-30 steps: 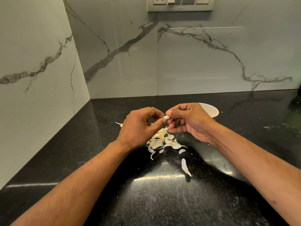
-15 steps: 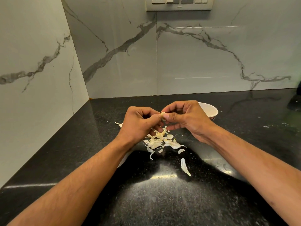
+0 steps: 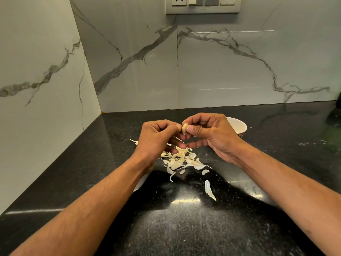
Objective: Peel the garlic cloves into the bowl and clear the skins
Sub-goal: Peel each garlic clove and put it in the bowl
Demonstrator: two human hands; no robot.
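Head view, single frame.

Garlic clove (image 3: 184,128): pale, held in the air above the surface, pinched between both hands where they meet at centre frame.

Left hand (image 3: 156,141): fingers (image 3: 171,126) curled, tips closed against the left side of the clove; lower fingers bent under, just above the skins.

Right hand (image 3: 212,133): thumb and forefinger clamped on the right side of the clove; remaining fingers curled loosely beneath, pointing left.

Skins (image 3: 180,159): loose heap of papery, cream-white pieces lying on the surface directly below the hands; a few strays spread toward the near side, one longer sliver (image 3: 209,190) lying apart from the heap, one small piece (image 3: 133,141) beyond the left hand.

Bowl (image 3: 239,125): white, standing on the surface just behind the right hand, partly hidden by it; contents not visible.

Surface (image 3: 184,228): black, speckled, glossy, with a bright light reflection near the middle.

White object (image 3: 140,182): only an edge showing from under the left forearm; cannot tell what.

Walls (image 3: 129,71): pale marble-patterned panels with grey veins, meeting in a corner at left.

Switch plate (image 3: 203,5): mounted on the back wall, at top edge of frame.
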